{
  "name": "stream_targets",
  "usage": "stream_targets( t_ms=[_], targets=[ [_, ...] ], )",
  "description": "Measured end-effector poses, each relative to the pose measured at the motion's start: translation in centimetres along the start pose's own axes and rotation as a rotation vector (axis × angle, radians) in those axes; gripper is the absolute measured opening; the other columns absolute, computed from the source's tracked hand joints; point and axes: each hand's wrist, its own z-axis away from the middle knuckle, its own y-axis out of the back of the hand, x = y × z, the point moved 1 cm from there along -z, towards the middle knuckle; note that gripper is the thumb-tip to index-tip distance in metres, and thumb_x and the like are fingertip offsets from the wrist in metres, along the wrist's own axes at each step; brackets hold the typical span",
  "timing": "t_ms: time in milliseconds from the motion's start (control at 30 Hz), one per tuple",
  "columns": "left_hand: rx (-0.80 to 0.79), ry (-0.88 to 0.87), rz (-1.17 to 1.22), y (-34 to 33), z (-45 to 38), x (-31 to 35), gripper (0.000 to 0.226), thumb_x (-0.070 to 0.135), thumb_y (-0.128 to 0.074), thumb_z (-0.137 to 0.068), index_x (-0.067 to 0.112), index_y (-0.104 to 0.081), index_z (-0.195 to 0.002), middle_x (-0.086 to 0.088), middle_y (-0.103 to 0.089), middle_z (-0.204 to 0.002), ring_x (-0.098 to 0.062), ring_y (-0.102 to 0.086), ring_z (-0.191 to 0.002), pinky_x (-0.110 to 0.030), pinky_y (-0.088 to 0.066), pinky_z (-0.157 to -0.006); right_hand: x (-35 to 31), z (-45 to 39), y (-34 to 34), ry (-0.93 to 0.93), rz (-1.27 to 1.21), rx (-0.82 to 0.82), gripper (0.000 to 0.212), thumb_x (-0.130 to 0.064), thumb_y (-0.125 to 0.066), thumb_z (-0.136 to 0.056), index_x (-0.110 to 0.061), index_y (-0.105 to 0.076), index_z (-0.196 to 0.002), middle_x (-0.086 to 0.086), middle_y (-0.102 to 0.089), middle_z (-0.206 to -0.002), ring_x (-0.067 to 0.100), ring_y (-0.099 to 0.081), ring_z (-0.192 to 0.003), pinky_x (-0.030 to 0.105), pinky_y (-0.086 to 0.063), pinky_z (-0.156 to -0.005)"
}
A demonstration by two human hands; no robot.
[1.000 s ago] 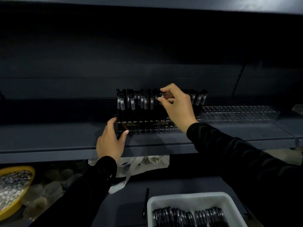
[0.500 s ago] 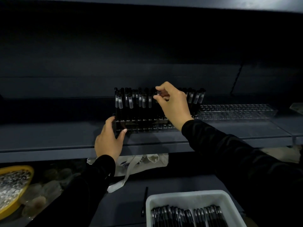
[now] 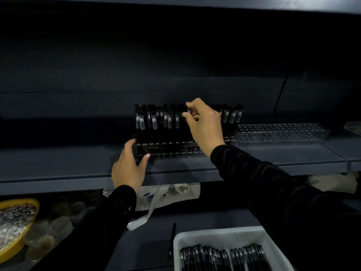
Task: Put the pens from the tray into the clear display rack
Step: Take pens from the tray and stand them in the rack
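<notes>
On the dark shelf (image 3: 58, 165) at your twelve o'clock stands the clear rack (image 3: 172, 151), its holes filled with upright black pens (image 3: 154, 122) from the left end across to about the middle, with a few more at its right end. Your right hand (image 3: 205, 126) is up at the pen tops, thumb and forefinger pinching the clear cap of one pen (image 3: 188, 112) near the row's middle; compared with a second ago that hand has slid a little to nine o'clock along the row. Your left hand (image 3: 129, 169) has stayed where it was, thumb on the front face and fingers curled round the rack's left end, gripping it. A second clear rack (image 3: 281, 132) sits empty of pens at three o'clock, touching or just beside the first (the dim light hides the joint). Down at five o'clock the white tray (image 3: 214, 235) holds more black pens lying side by side, and more of it shows in view now than before. One loose pen (image 3: 172, 239) lies on the lower surface just left of the tray. At eight o'clock sits a yellow bowl (image 3: 21, 202), and a pale cloth bag (image 3: 166, 194) hangs below the shelf edge.
</notes>
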Motion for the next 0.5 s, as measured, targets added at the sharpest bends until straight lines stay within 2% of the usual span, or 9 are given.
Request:
stream_targets(
  t_ms=[233, 367, 500],
  targets=[
    [0.007, -0.010, 0.003, -0.04, -0.09, -0.13, 0.057, 0.035, -0.062, -0.091, 0.022, -0.037, -0.140, -0.002, -0.061, -0.125, -0.023, -0.063, -0.098, -0.037, -0.051, -0.077, -0.31, -0.41, -0.12, 0.027, 0.050, 0.011, 0.017, -0.013, -0.061, -0.093, -0.008, -0.059, -0.109, -0.006, -0.052, -0.083, 0.011, -0.050, -0.077, 0.025, -0.047, -0.077],
    [0.010, -0.013, 0.002, -0.07, -0.15, -0.22, 0.056, 0.036, -0.062, -0.091, 0.022, -0.037, -0.139, -0.002, -0.061, -0.125, -0.024, -0.063, -0.095, -0.041, -0.051, -0.079, -0.39, -0.62, -0.05, 0.053, 0.086, -0.018, 0.018, -0.013, -0.060, -0.093, -0.008, -0.059, -0.111, -0.006, -0.054, -0.087, 0.010, -0.051, -0.080, 0.025, -0.048, -0.079],
    [0.016, -0.004, -0.006, -0.05, -0.15, -0.19, 0.056, 0.036, -0.062, -0.091, 0.023, -0.037, -0.139, -0.001, -0.061, -0.125, -0.024, -0.063, -0.096, -0.040, -0.051, -0.079, -0.52, -0.87, 0.15, 0.077, 0.115, -0.055, 0.019, -0.013, -0.060, -0.093, -0.009, -0.058, -0.112, -0.005, -0.054, -0.088, 0.010, -0.050, -0.079, 0.024, -0.049, -0.079]
  ],
)
